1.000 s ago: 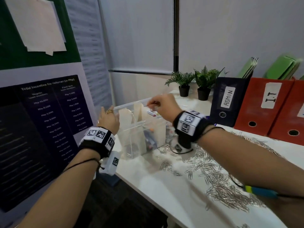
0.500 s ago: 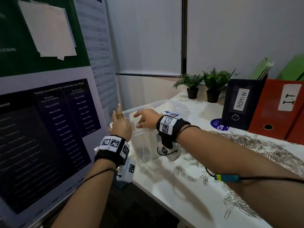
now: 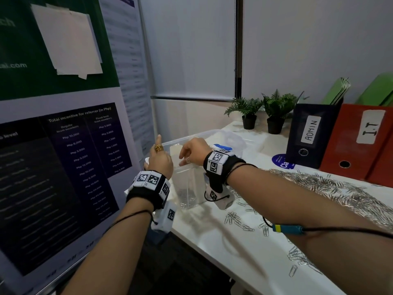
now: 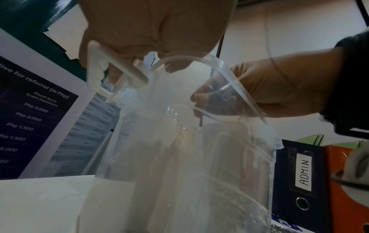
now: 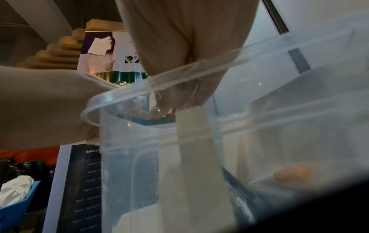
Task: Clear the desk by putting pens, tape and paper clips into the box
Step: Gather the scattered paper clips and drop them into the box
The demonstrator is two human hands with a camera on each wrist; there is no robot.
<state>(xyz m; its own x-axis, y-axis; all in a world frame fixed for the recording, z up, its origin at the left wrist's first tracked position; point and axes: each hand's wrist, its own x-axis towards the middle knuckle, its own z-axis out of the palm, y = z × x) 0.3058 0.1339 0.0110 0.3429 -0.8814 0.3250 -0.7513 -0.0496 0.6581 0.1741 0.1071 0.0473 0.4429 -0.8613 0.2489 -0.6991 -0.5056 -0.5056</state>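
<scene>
One clear plastic box (image 3: 192, 189) stands at the near left corner of the white desk (image 3: 214, 248), with cream dividers upright inside it and a thin layer of paper clips showing through its wall at the bottom. Two hands are at its rim. The left hand (image 3: 160, 160) grips the left end, where the left wrist view shows its fingers curled round a white latch handle (image 4: 111, 69). The right hand (image 3: 194, 151) hangs over the opening with its fingers pointing down into the box; the right wrist view shows the fingertips (image 5: 159, 108) bunched together just below the rim, and a bit of bent wire shows by them, though whether they pinch it I cannot tell. Loose paper clips (image 3: 331, 188) too many to count cover the desk to the right of the box, in a wide band with smaller clusters near the front edge. Farther back stand two small potted plants (image 3: 262, 112) side by side, then one black binder (image 3: 311, 135) labelled ADMIN and one red binder (image 3: 359, 143) labelled I.T, with green folders behind them. One dark poster (image 3: 63, 167) with a price table hangs to the left of the desk.
</scene>
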